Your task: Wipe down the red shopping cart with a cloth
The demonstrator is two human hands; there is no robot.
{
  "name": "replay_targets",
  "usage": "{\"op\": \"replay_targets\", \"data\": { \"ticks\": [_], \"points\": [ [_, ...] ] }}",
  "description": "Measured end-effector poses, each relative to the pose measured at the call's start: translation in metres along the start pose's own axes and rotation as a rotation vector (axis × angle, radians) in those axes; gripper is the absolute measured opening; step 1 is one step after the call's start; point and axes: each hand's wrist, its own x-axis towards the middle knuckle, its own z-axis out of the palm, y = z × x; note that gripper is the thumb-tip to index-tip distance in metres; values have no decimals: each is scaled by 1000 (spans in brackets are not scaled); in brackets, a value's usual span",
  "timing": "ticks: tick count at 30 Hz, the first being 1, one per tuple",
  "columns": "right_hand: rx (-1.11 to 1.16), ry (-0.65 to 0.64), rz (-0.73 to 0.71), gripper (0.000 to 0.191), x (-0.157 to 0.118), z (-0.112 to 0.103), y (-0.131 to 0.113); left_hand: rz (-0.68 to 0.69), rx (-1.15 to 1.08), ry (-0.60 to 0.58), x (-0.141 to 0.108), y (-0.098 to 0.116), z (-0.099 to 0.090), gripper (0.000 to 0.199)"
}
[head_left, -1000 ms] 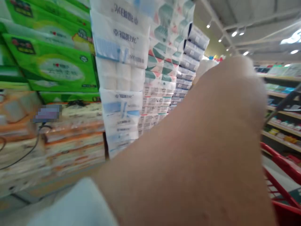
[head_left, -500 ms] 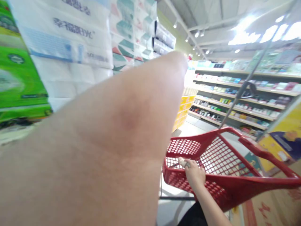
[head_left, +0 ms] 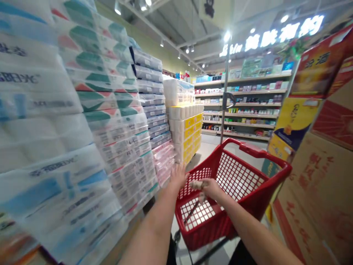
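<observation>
A red plastic shopping cart (head_left: 234, 206) with lattice walls stands tilted in front of me. My right hand (head_left: 211, 189) is over its basket, fingers closed round a pale, knobbly piece of ginger (head_left: 196, 185); a lower lump of it shows beneath the fingers. My left hand (head_left: 178, 176) is at the cart's left rim, fingers stretched forward and slightly blurred. Whether it touches the rim I cannot tell. Through the basket's lattice the floor shows, with a dark bar running under it.
Tall stacks of wrapped tissue packs (head_left: 118, 147) line the left, with yellow-and-white packs (head_left: 190, 132) beyond. Cardboard cartons (head_left: 322, 191) rise close on the right. A metal pole (head_left: 224, 110) stands up at the cart's far side. Stocked shelves (head_left: 248, 106) fill the back.
My left arm, which was raised large across the view, has come down to the cart's left rim. The view has turned and the cart appears further left. My right hand still holds the ginger.
</observation>
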Motion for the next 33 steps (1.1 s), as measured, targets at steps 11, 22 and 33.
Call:
{"op": "replay_targets", "data": {
  "ticks": [11, 22, 33],
  "points": [
    [-68, 502, -124, 63, 133, -20, 19, -68, 117, 423, -16, 7, 101, 58],
    [-147, 379, 59, 35, 131, -3, 53, -144, 75, 371, -21, 66, 107, 75],
    [-270, 374, 86, 35, 127, -8, 52, 20, 75, 311, -9, 65, 105, 79]
  ]
}}
